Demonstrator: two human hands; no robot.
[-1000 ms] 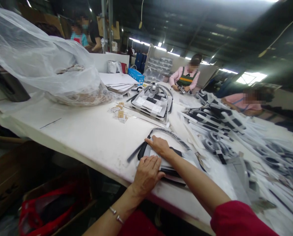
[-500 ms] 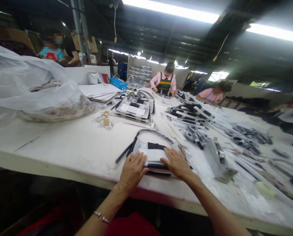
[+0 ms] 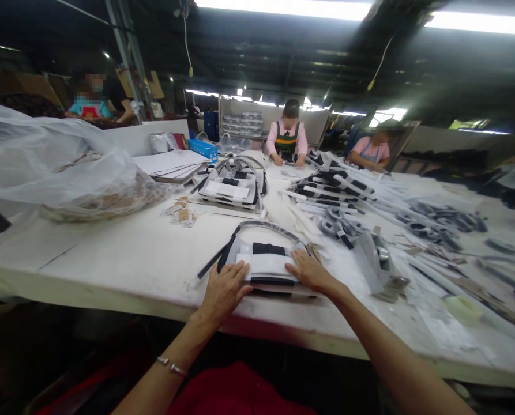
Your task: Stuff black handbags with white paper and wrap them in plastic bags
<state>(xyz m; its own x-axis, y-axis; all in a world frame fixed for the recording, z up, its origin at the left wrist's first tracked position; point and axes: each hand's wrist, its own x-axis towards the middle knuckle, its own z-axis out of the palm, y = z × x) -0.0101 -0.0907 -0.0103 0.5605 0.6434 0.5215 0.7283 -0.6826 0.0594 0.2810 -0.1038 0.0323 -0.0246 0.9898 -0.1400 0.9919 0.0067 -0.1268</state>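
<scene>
A black-and-white handbag (image 3: 263,265) with a plastic-wrapped grey handle (image 3: 278,226) lies on the table near its front edge. White wrapping covers much of its front, with a black strap piece (image 3: 269,249) showing above. My left hand (image 3: 226,282) rests flat on the bag's left side, fingers spread. On the right side, my right hand (image 3: 309,270) lies with its fingers stretched over the wrapping. Neither hand grips anything.
Wrapped bags (image 3: 231,187) are stacked farther back. To the right are a pile of black-and-white parts (image 3: 333,187), a tape dispenser (image 3: 376,268) and a tape roll (image 3: 463,309). A large plastic bag (image 3: 88,173) sits left, near small tags (image 3: 181,214). Co-workers (image 3: 286,141) are across the table.
Both hands stay on the handbag and have shifted slightly; more of its lower front edge shows between them. The whole view has moved a little. The co-worker opposite has moved their hands.
</scene>
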